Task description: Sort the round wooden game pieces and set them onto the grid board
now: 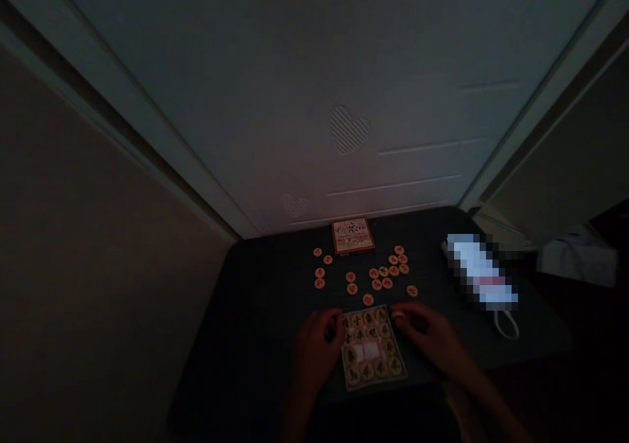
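A square tray of round Chinese chess pieces with dark characters lies near the table's front edge. Two pale spots with pink edges show in its middle. My left hand is closed at the tray's left edge, its thumb and fingertips curled together; whether they pinch the rim or a piece is too dark to tell. Beyond the tray's upper right corner, my right hand pinches a round, pale chess piece between thumb and fingers. Several loose chess pieces with red characters are scattered on the table beyond the tray.
A printed box lies at the back of the dark table, against a pale panel with embossed hearts. To the right is a blurred-out bright object with a white loop. The light is dim.
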`<state>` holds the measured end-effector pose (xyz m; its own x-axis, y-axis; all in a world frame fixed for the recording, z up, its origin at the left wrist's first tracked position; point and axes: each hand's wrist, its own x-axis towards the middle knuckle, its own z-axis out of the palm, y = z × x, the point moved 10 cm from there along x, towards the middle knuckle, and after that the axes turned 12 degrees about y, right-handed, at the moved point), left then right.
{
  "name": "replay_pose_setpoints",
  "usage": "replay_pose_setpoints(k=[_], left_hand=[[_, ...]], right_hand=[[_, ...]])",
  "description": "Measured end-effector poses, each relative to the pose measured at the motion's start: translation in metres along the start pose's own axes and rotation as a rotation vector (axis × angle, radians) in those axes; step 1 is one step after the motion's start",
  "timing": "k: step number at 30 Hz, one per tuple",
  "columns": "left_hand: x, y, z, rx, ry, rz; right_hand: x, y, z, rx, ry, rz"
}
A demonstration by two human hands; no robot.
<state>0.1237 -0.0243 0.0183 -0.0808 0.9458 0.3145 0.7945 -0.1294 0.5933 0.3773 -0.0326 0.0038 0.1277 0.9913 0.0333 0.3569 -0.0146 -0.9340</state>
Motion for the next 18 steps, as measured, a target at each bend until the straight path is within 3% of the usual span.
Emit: replay_pose_setpoints(k=[7,13,18], left_hand=[[0.002,0.002,0.002,0.032,0.016,-0.004],[0.004,0.002,-0.003,-0.011,0.037,-0.016],[-0.007,0.031,-0.018,-0.103,0.062,0.052]], right_hand=[[-0.011,0.011,0.011,0.157,-0.052,0.126],[-0.013,0.012,-0.001,0.085,0.012,0.13],[-0.02,-0.001,0.004,0.137,-0.082,0.111]])
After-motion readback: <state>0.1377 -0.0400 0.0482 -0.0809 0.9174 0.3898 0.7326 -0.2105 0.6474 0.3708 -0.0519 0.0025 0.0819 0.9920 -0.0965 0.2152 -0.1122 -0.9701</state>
